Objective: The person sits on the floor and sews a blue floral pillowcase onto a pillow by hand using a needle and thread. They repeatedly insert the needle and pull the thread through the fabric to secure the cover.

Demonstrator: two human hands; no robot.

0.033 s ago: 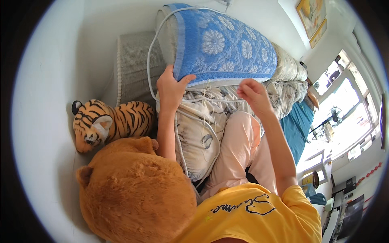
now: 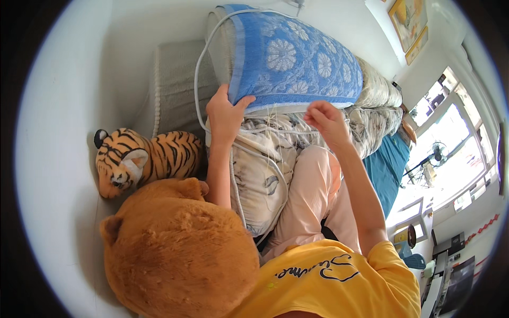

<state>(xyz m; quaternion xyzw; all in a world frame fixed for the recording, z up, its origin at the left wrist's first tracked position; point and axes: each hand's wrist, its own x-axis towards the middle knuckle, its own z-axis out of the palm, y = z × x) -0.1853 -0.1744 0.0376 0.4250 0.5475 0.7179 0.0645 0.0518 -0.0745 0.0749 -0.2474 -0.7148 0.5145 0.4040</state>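
Note:
A blue towel (image 2: 302, 58) with white flower patterns is draped over a rounded, grey bolster-like cushion end (image 2: 219, 47). My left hand (image 2: 225, 111) is closed on the towel's lower left corner, thumb in front and fingers behind the edge. Thin pale threads (image 2: 273, 143) hang from the towel's lower edge, between my two hands. Just below that edge, to the right, my right hand (image 2: 326, 119) is pinched closed; anything between its fingertips is too small to make out. A white cord (image 2: 196, 85) loops past my left hand and across the patterned seat cushion (image 2: 265, 175).
A tiger plush (image 2: 148, 156) and a large brown plush (image 2: 180, 254) lie to my left by the white wall (image 2: 58, 132). My bent leg in pink trousers (image 2: 307, 185) rests against the cushion. Teal fabric (image 2: 387, 164) and a fan (image 2: 437, 151) are at the right.
My right hand has shifted slightly left and up toward the towel's edge. My left hand keeps its hold on the corner.

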